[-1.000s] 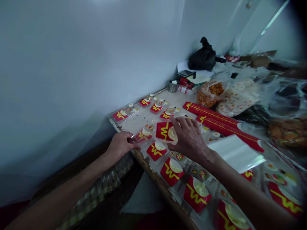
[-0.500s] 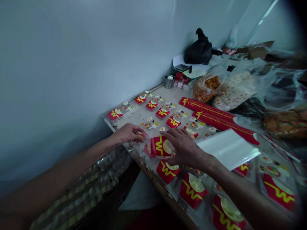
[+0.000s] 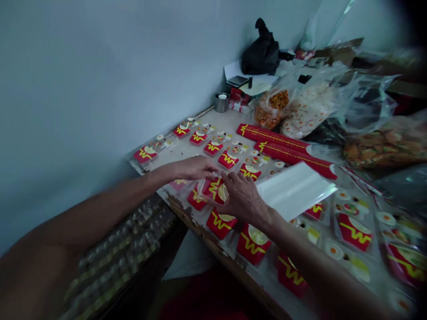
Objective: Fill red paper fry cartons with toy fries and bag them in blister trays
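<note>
Across the table (image 3: pixel 230 117), clear packs (image 3: pixel 372 221) hold red-and-yellow pieces (image 3: pixel 253 244).

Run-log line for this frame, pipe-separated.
right hand: holds red-yellow piece | left hand: close by, contact unclear | table: clear packets in rows, long red strips

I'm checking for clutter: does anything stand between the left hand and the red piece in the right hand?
Nothing visible does. The left hand is close beside the red piece in the right hand; blur hides whether the left fingertips touch it.
</note>
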A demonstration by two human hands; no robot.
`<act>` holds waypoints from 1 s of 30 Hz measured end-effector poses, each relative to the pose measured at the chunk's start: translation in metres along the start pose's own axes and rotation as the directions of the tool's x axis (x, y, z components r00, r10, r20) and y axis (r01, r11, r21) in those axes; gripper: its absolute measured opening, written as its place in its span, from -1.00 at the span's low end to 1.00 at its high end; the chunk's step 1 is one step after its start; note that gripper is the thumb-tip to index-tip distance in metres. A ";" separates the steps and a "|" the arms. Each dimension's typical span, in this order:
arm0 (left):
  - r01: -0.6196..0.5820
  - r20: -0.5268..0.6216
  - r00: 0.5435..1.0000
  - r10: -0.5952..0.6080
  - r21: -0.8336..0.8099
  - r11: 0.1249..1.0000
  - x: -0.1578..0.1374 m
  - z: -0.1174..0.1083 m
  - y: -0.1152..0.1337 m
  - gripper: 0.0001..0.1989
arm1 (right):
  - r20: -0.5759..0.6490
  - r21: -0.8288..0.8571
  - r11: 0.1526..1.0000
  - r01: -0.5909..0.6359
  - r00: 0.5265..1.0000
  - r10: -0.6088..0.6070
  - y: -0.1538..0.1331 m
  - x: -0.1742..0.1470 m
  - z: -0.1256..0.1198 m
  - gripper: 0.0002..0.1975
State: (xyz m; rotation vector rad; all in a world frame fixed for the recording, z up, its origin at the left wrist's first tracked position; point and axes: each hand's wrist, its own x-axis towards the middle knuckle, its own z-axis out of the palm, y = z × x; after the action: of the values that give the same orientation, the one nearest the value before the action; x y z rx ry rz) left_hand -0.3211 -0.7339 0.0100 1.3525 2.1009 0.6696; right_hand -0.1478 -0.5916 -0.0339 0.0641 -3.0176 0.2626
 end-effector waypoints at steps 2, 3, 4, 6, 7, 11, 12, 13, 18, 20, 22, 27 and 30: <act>-0.050 -0.200 0.974 0.103 0.250 0.967 -0.001 0.018 0.007 -0.74 | 0.013 0.013 0.992 -0.127 0.992 0.127 -0.002 -0.002 0.006 -0.01; -0.019 -0.293 0.947 0.130 0.352 0.936 -0.005 0.029 0.008 -0.69 | 0.028 0.012 0.986 -0.168 0.985 0.168 -0.002 -0.004 0.008 0.03; 0.028 -0.366 0.920 0.141 0.421 0.907 -0.010 0.041 0.007 -0.66 | 0.044 0.001 0.981 -0.193 0.980 0.193 -0.001 -0.007 0.008 0.07; 0.089 -0.415 0.900 0.137 0.481 0.872 -0.021 0.064 0.001 -0.61 | 0.064 -0.046 0.976 -0.214 0.974 0.217 0.004 -0.016 0.007 0.15; 0.099 -0.412 0.902 0.129 0.489 0.867 -0.026 0.074 -0.002 -0.58 | 0.070 -0.076 0.973 -0.218 0.972 0.223 0.006 -0.023 0.005 0.15; 0.143 -0.404 0.910 0.089 0.509 0.849 -0.033 0.098 -0.004 -0.49 | 0.114 -0.139 0.957 -0.256 0.955 0.272 0.014 -0.051 0.001 -0.08; 0.153 -0.399 0.913 0.080 0.518 0.841 -0.032 0.100 -0.003 -0.48 | 0.119 -0.128 0.953 -0.274 0.950 0.289 0.015 -0.054 0.001 -0.13; 0.165 -0.391 0.918 0.066 0.527 0.834 -0.030 0.100 -0.001 -0.49 | 0.119 -0.113 0.950 -0.290 0.946 0.303 0.015 -0.057 0.003 -0.16; 0.237 -0.375 0.927 -0.013 0.559 0.795 -0.025 0.097 0.007 -0.69 | 0.065 -0.062 0.940 -0.335 0.939 0.339 0.013 -0.057 0.010 -0.15; 0.228 -0.366 0.931 0.004 0.590 0.775 -0.022 0.095 0.012 -0.72 | 0.061 -0.051 0.939 -0.339 0.938 0.342 0.013 -0.057 0.011 -0.17; 0.240 -0.363 0.932 -0.006 0.603 0.761 -0.018 0.094 0.019 -0.71 | 0.068 -0.043 0.941 -0.337 0.938 0.339 0.013 -0.057 0.009 -0.19; 0.222 -0.339 0.941 -0.009 0.597 0.771 -0.009 0.098 0.045 -0.76 | 0.018 -0.042 0.942 -0.333 0.943 0.334 0.002 -0.055 -0.006 -0.28; 0.235 -0.400 0.916 -0.004 0.531 0.814 -0.013 0.097 0.053 -0.81 | -0.069 -0.051 0.954 -0.296 0.954 0.292 -0.002 -0.054 -0.016 -0.32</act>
State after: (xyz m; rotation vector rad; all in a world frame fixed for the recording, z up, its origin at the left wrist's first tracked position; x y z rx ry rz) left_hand -0.2163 -0.7155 -0.0227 1.4483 2.8442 0.2542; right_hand -0.0922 -0.5895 -0.0244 -0.3946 -2.9622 0.1928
